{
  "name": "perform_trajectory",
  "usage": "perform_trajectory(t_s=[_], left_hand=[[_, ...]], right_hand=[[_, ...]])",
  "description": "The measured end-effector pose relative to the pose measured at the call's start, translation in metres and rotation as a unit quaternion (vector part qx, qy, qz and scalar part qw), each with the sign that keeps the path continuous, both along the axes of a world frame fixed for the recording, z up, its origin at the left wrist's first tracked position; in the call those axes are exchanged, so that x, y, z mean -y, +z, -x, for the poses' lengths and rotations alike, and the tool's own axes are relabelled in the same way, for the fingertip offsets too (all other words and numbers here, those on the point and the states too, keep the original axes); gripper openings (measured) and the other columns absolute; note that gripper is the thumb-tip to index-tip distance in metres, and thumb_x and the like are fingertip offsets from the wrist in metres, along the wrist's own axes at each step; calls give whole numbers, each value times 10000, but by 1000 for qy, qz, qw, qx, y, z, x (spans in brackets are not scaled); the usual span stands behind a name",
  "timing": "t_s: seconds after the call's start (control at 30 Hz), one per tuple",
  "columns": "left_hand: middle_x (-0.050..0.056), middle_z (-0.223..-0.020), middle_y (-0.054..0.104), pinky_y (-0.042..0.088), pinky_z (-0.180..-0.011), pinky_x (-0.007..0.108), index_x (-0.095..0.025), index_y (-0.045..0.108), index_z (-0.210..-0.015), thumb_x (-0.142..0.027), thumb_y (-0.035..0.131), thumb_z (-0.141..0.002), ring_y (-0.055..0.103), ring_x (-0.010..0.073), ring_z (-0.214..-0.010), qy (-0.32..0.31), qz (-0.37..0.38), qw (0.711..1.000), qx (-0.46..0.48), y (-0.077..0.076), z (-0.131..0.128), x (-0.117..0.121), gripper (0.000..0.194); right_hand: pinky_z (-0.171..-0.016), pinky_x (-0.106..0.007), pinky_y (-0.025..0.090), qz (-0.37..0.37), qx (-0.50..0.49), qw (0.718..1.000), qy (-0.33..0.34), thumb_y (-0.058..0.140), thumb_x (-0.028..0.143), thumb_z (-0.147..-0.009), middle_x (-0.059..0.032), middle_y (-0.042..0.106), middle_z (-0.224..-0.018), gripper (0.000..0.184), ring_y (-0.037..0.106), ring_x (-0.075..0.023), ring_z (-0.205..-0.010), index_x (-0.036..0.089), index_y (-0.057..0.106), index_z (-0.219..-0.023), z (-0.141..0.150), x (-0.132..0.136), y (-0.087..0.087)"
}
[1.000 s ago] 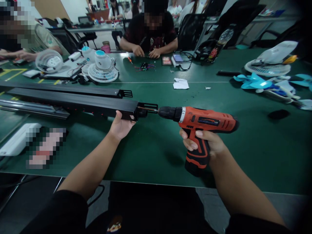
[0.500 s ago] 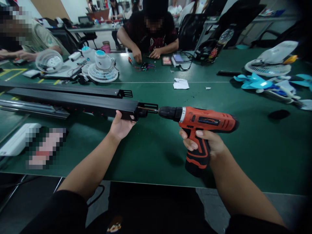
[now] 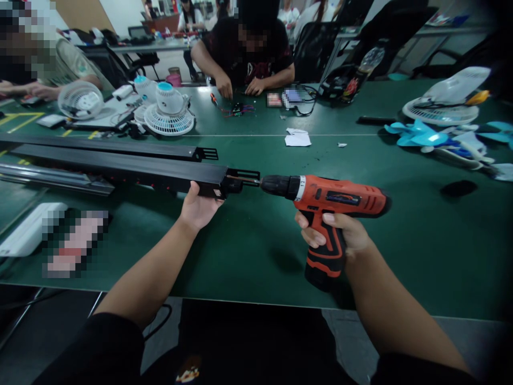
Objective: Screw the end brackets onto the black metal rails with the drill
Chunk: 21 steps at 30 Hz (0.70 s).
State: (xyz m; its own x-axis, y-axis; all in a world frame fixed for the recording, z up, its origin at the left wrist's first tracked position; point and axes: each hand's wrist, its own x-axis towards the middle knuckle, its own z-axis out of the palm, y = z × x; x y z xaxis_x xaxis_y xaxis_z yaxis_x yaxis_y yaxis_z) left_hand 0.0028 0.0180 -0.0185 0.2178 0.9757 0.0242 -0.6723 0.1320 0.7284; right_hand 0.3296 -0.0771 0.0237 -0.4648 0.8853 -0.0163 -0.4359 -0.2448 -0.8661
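Note:
My right hand [image 3: 336,235] is wrapped round the handle of an orange and black cordless drill [image 3: 340,197]. The drill lies level in the air, its chuck pointing left and its long thin bit reaching to the end of a long black metal bar [image 3: 160,170]. Where the bit's tip meets the bar is hard to make out. A slotted bracket and a dark round knob stick out of that end. My left hand [image 3: 200,208] grips the bar from below near its end, thumb on the near side and the other fingers hidden beneath.
A second black bar [image 3: 152,147] lies behind the held one. Dark glossy strips [image 3: 56,176] and a white case [image 3: 32,227] are at the left. Fan parts [image 3: 170,117] stand further back. Blue fan blades [image 3: 420,133] lie at the right. A co-worker [image 3: 248,53] sits opposite, handling small wired parts.
My hands, the bar and the drill stay almost where they were; the drill's rear end shifts very slightly. The co-worker opposite moves their hands a little.

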Motion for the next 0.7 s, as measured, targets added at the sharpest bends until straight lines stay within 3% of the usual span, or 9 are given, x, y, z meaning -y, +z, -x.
perform_trajectory(t_s=[0.7], left_hand=[[50,-1039,779,610,-763,331,-249,748,-1069,-631,792,-843,748,223,-931,-7,-7,1000,7,-3,2,-1,446]], right_hand=[[-434,-251,401,9,22,1000,-7,790,451,-800,-5,619,-750,373,428,-94,-477,197,656,-1038,-1,1,0]])
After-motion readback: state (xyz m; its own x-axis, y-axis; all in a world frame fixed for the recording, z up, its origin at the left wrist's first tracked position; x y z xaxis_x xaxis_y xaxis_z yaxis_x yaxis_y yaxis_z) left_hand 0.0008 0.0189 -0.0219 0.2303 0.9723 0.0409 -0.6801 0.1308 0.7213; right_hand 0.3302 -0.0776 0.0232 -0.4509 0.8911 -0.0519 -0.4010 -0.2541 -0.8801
